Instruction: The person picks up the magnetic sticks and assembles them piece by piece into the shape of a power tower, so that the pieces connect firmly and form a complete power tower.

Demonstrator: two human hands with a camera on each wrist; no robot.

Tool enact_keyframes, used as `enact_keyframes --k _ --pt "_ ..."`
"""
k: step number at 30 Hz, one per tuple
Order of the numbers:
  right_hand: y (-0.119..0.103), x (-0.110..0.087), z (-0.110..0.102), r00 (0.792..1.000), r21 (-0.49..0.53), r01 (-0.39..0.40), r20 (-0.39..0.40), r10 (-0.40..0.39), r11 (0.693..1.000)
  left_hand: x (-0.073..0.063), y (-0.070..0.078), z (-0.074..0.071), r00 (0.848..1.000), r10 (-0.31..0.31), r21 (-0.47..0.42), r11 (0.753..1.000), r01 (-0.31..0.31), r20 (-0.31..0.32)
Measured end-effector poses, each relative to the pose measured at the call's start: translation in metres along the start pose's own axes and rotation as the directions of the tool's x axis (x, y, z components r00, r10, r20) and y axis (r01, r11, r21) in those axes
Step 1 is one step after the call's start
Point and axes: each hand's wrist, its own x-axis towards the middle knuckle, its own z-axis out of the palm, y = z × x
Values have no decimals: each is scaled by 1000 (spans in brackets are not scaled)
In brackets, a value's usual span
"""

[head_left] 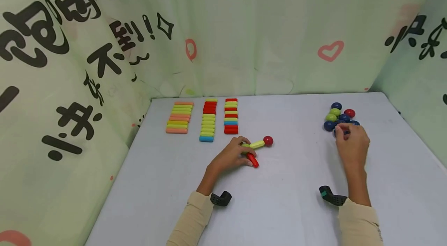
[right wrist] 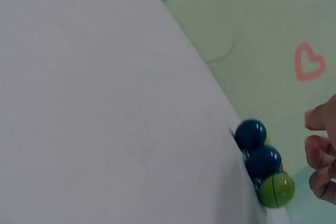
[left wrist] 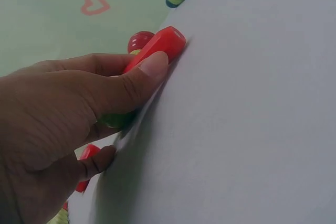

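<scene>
My left hand [head_left: 234,153] holds a red stick [left wrist: 169,42] between thumb and fingers, just over the table. Its fingers also lie over a green ball [left wrist: 116,120], mostly hidden by them. From that ball a yellow-green stick [head_left: 257,144] runs to a red ball [head_left: 268,141]. Over at the right, my right hand [head_left: 353,143] is at the near side of a cluster of balls, fingers bent toward the thumb. Blue balls [right wrist: 263,162] and a green ball [right wrist: 276,190] show beside its fingertips [right wrist: 315,119]; I cannot tell whether it pinches one.
Three columns of coloured sticks lie at the back left: a pink and yellow column [head_left: 180,116], a red and yellow-green column [head_left: 208,120] and a striped column [head_left: 231,116]. A red ball [head_left: 349,113] sits in the cluster. Printed curtains [head_left: 223,44] hang behind the white table [head_left: 286,199].
</scene>
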Motion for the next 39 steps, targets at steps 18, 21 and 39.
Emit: enact_keyframes --k 18,21,39 --pt "15 6 -30 837 -292 -1 523 160 956 0 4 1 996 1 84 996 6 -85" --pt "-2 6 -24 739 -196 103 671 57 975 0 8 4 993 -18 90 995 29 -118" --pt "-76 -39 45 330 309 91 888 -321 947 4 21 12 983 -71 164 982 99 -169"
